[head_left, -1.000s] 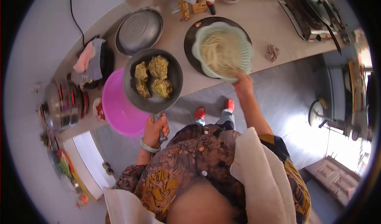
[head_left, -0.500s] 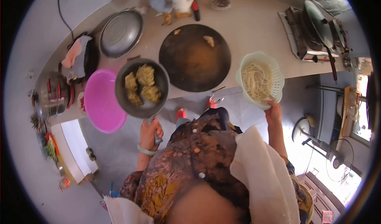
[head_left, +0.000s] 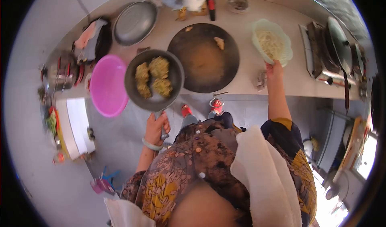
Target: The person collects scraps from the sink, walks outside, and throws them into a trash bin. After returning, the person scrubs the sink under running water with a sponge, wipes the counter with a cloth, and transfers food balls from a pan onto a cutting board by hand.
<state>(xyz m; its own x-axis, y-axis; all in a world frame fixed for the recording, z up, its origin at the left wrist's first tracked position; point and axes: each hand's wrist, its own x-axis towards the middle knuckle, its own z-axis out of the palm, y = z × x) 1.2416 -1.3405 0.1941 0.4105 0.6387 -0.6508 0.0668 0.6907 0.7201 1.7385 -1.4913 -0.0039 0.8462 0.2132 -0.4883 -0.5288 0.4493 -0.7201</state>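
Note:
My left hand [head_left: 156, 128] is closed around the handle of a grey frying pan [head_left: 158, 102]. Inside the pan lie several clumpy yellow-green patties [head_left: 159, 67]. My right hand [head_left: 275, 71] grips the near rim of a pale green colander [head_left: 286, 52], which holds whitish strands [head_left: 270, 43] that look like noodles or sprouts. Between the two stands a wide dark wok [head_left: 181, 76], with brownish liquid at its bottom and a few pale pieces on its side. The frying pan's edge overlaps the wok's left rim in view.
A pink basin [head_left: 100, 108] is left of the pan, with a metal lid [head_left: 134, 22] behind. A small clear bowl [head_left: 238, 4] stands at the back. On the right is a stove [head_left: 319, 62] bearing a lidded pan. A small crumpled item [head_left: 260, 80] lies by the counter's front edge.
My right hand has carried the colander away from me, farther over the counter. It now uncovers a small crumpled item. My left hand still holds the frying pan; the whole view has shifted slightly.

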